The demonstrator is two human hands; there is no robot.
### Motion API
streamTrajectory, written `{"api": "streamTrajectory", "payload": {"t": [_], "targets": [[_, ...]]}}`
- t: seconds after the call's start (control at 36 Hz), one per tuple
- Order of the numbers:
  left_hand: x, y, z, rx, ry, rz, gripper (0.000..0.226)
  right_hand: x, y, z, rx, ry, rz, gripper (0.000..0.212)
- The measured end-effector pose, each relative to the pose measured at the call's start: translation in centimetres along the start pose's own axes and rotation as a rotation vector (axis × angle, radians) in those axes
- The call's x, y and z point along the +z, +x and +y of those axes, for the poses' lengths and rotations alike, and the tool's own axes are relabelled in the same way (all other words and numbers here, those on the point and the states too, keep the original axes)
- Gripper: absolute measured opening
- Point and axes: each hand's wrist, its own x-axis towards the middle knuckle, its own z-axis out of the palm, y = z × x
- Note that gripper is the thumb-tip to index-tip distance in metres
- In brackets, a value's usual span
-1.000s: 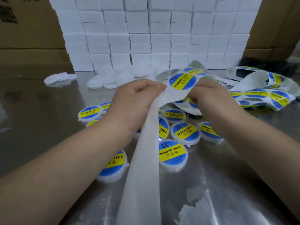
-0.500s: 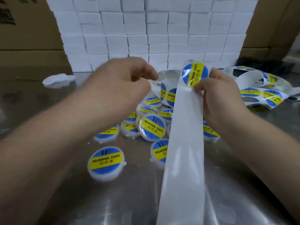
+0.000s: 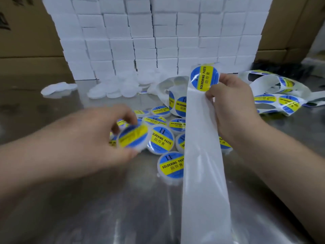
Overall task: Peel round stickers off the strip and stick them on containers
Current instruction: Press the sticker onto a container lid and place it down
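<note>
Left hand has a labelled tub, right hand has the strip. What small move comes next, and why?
Probably the left hand drops the labelled container onto the pile, since it already wears a sticker, while the right hand holds the strip with the next sticker showing.

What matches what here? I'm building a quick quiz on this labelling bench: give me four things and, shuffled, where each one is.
Things:
1. left hand
2. right hand
3. white boxes
4. unlabelled white lids

Places:
A. stacked in a wall at the back
B. lying on the table in front of that wall
C. gripping a labelled container
D. pinching the sticker strip just below a sticker

Pairs: 1-C, 2-D, 3-A, 4-B
</note>
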Motion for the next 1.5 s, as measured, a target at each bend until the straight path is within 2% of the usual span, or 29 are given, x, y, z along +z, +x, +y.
{"api": "streamTrajectory", "payload": {"t": [0.06, 0.14, 0.22, 0.31, 0.36, 0.42, 0.47, 0.56, 0.64, 0.72, 0.83, 0.97, 1.06, 1.11, 1.17, 1.25, 1.28, 1.39, 1.5], "targets": [[0.0, 1.8, -0.4, -0.029, -0.095, 0.083, 0.039, 0.0, 0.0, 0.1, -0.016, -0.014, -0.002, 0.037], [-0.1, 5.4, -0.1, -0.059, -0.166, 0.116, 0.029, 0.1, 0.0, 0.3, -0.018, -0.026, -0.003, 0.034], [0.5, 8.8, -1.0, -0.05, -0.226, 0.215, 0.037, 0.1, -0.1, 0.4, -0.051, -0.028, -0.007, 0.034], [0.8, 12.8, -2.7, -0.111, -0.199, 0.319, 0.032, -0.1, -0.2, 0.4, -0.08, -0.08, 0.004, 0.034], [1.3, 15.9, -4.5, -0.144, -0.081, 0.301, 0.024, -0.1, -0.3, 0.5, -0.092, -0.118, 0.002, 0.033], [1.9, 18.8, -6.5, -0.18, 0.049, 0.22, 0.024, 0.0, -0.5, 0.6, -0.091, -0.148, -0.005, 0.024], [2.6, 21.2, -8.5, -0.225, 0.161, 0.104, 0.037, 0.2, -0.6, 0.6, -0.083, -0.168, -0.012, 0.012], [3.3, 23.5, -11.0, -0.291, 0.3, -0.037, 0.064, 0.1, -0.6, 0.8, -0.073, -0.209, -0.023, 0.019], [4.6, 24.7, -12.3, -0.312, 0.268, -0.136, 0.078, -0.2, -0.4, 0.9, -0.086, -0.22, -0.017, 0.022], [5.9, 24.9, -12.1, -0.267, 0.256, -0.149, 0.069, -0.2, -0.5, 1.0, -0.08, -0.193, -0.032, 0.023], [6.0, 24.9, -11.3, -0.202, 0.36, 0.052, 0.041, 0.0, -0.5, 1.2, -0.089, -0.217, -0.04, 0.023], [5.3, 24.8, -10.7, -0.211, 0.111, 0.227, 0.041, 0.3, -0.5, 1.3, -0.058, -0.203, -0.09, 0.024], [4.1, 24.3, -9.8, -0.236, -0.16, 0.317, 0.05, 0.4, -0.6, 1.2, -0.034, -0.162, -0.115, 0.016], [3.1, 23.3, -8.1, -0.211, -0.392, 0.391, 0.052, 0.3, -0.7, 1.3, -0.029, -0.133, -0.122, 0.018], [1.9, 21.8, -5.7, -0.181, -0.648, 0.451, 0.044, 0.4, -0.7, 1.3, -0.031, -0.108, -0.13, 0.023], [0.2, 18.5, -2.1, -0.168, -0.941, 0.478, 0.01, 0.6, -0.7, 1.5, -0.064, -0.132, -0.153, 0.032], [-0.2, 17.2, -1.1, -0.166, -1.012, 0.48, 0.009, 0.6, -0.8, 1.5, -0.081, -0.146, -0.161, 0.033], [-0.3, 12.2, 2.7, -0.12, -1.089, 0.451, 0.019, 0.6, -0.8, 1.6, -0.155, -0.173, -0.16, 0.031], [1.4, 7.6, 4.3, 0.014, -0.886, 0.486, 0.031, 0.5, -0.9, 1.8, -0.319, -0.304, -0.184, 0.016]]}}
